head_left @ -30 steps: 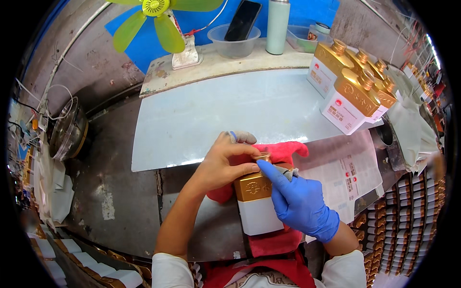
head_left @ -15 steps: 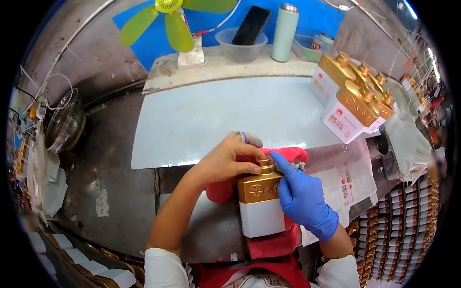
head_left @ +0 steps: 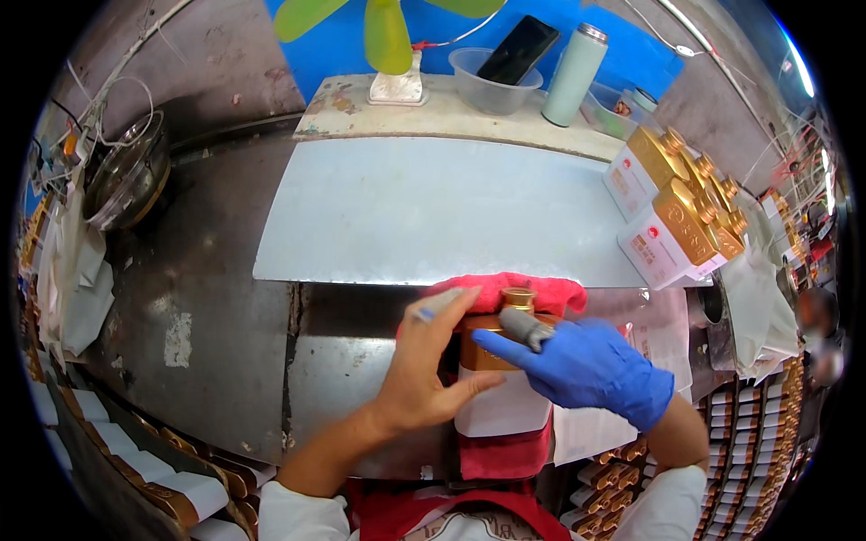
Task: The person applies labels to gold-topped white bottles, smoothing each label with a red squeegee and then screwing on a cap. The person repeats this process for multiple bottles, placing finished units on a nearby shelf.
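A bottle with a gold shoulder and neck point(head_left: 519, 299) and a white lower body point(head_left: 503, 406) stands upright on a folded red cloth point(head_left: 505, 453). My bare left hand point(head_left: 417, 368) is at its left side, thumb and fingers apart; the thumb overlaps the bottle's front. One of its fingers wears a pale cover. My right hand point(head_left: 595, 365), in a blue glove, lies over the bottle's right side. Its stretched finger crosses the gold shoulder, and a finger in a grey cover point(head_left: 526, 328) points toward the neck. Whether either hand presses on the bottle is unclear.
Several gold-and-white bottles point(head_left: 672, 212) stand at the right end of a pale board point(head_left: 433, 207). Behind are a green fan point(head_left: 388, 41), a plastic bowl point(head_left: 492, 90) with a phone, and a flask point(head_left: 575, 77). Printed sheets point(head_left: 586, 433) lie right; bottle rows point(head_left: 735, 451) fill the lower right.
My left hand has let go of the bottle's neck and moved to its left side, fingers spread. My right hand has turned to lie across the shoulder. The whole view has shifted.
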Available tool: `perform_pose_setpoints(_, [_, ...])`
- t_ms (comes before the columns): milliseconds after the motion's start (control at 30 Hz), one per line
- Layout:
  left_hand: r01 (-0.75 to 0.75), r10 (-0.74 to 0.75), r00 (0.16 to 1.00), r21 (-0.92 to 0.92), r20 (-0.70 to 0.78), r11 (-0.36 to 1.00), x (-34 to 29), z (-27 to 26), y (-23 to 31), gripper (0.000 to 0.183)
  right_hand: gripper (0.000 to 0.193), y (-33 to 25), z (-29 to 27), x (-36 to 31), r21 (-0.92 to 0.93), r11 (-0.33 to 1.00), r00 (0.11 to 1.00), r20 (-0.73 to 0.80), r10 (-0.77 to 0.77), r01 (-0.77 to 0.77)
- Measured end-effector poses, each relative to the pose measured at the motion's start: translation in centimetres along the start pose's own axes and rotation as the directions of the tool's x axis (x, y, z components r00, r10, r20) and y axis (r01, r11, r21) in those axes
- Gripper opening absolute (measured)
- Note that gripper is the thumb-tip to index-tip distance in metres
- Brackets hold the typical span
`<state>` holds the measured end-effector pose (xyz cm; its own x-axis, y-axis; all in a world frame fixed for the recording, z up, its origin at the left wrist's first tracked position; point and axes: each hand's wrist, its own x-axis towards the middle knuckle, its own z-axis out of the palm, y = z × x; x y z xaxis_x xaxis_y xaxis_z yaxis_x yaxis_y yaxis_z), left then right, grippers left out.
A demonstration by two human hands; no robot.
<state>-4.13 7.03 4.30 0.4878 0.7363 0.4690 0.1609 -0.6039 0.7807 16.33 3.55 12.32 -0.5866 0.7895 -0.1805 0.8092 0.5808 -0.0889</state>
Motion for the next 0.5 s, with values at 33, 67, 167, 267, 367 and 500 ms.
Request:
perform_pose_setpoints(33, [-0.003, 0.003, 1.0, -0.005, -0.007, 1.0, -0.4, 0.4, 0.3, 0.084, 0.059, 0.0, -0.3, 0.7, 0.006, 1.0, 0.999, -0.027, -0.023, 0.023])
perform_pose_setpoints(67, [-0.011, 0.011, 1.0, -0.011, -0.009, 1.0, -0.7, 0.6, 0.5, 0.087, 0.058, 0.0, -0.5, 1.2, 0.009, 0.999, 0.997, -0.059, -0.041, 0.041])
perform_pose_setpoints(167, [-0.009, 0.01, 0.998, 0.023, -0.064, 1.0, -1.2, 1.4, 0.3, 0.09, 0.053, 0.9, 0.1, 1.5, 0.023, 0.997, 0.99, -0.124, -0.069, 0.073])
perform_pose_setpoints(267, [-0.008, 0.013, 0.995, 0.05, -0.103, 0.999, -1.6, 0.9, 0.2, 0.086, 0.051, 1.6, -1.9, 0.3, 0.272, 0.959, 0.987, -0.113, 0.112, -0.078])
perform_pose_setpoints(367, [-0.048, 0.049, 0.998, 0.042, -0.031, 0.998, -1.4, 1.0, 0.2, 0.081, 0.05, 3.5, 0.0, -4.3, 0.496, 0.859, 0.852, -0.39, 0.349, -0.125])
perform_pose_setpoints(500, [-0.06, 0.048, 0.993, 0.12, 0.105, 0.991, 0.0, 2.3, 1.7, 0.074, 0.047, 3.0, 5.1, -6.1, 0.679, 0.733, 0.727, -0.482, 0.488, -0.042])
